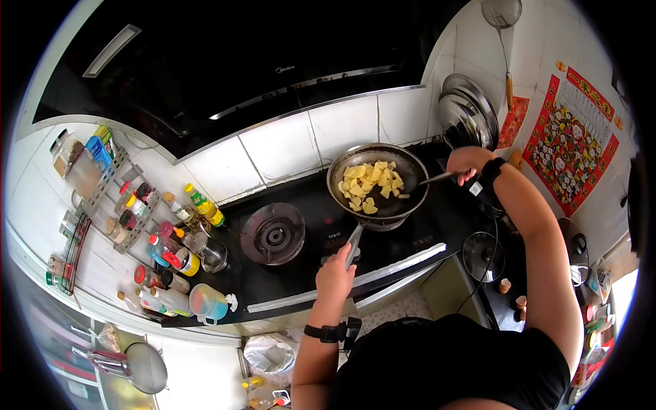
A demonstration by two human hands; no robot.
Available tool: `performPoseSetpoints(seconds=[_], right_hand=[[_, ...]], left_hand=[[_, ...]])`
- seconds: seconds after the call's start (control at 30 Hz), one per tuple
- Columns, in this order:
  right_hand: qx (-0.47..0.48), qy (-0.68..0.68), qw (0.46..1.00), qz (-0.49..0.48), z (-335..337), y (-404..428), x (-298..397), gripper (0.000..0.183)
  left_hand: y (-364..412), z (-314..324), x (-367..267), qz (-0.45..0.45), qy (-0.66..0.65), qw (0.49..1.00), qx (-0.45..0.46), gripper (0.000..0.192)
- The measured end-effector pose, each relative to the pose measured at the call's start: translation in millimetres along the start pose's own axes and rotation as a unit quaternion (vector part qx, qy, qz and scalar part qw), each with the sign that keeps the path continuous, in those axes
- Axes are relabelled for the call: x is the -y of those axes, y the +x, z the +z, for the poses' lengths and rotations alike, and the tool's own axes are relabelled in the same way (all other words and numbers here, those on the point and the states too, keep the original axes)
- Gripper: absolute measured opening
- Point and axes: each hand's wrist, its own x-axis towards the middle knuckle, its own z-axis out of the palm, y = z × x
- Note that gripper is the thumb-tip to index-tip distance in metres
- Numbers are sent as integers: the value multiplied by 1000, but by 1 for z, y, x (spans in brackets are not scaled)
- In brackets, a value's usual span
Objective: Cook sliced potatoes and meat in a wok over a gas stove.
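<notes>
A metal frying pan [335,197] rests on the right burner of the black gas hob. My left hand [335,272] is closed around the pan's handle, on the near side. Pieces of sliced potato [370,180] lie mostly in the left and middle part of the pan. My right hand [469,163], right of the pan, grips the handle of a metal spatula [435,179]. The spatula's blade is down in the pan, at the right of the potato pieces. Black bands circle both wrists.
Left burner [275,234] stands bare. Oil bottles [205,205], jars and a plastic jug [208,303] crowd the left side. A glass lid [483,257] and eggshells [505,286] lie on the right counter. Metal lids [467,115] lean against the wall behind; a range hood [246,56] overhangs.
</notes>
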Motion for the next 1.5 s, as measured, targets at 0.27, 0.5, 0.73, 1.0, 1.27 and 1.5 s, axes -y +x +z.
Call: performPoseSetpoints(seconds=[0.27,0.5,0.73,1.0,1.27,1.5], right_hand=[[-145,198,960,-133,85,36,18,25],[-389,-200,863,-253,70,-21,9,22],[-201,-196,957,-73,0,-14,-20,25],[53,204,973,-95,71,6,23,27],[-364,-19,893,-263,95,17,27,28],[-422,-274,842,-193,80,-40,41,17]], left_hand=[[3,5,0,28,-23,999,-4,50],[2,5,4,31,14,999,-11,51],[4,10,4,54,1,998,-14,51],[2,10,5,43,13,999,-15,52],[4,11,7,55,-1,998,-10,52],[2,9,5,42,10,999,-10,51]])
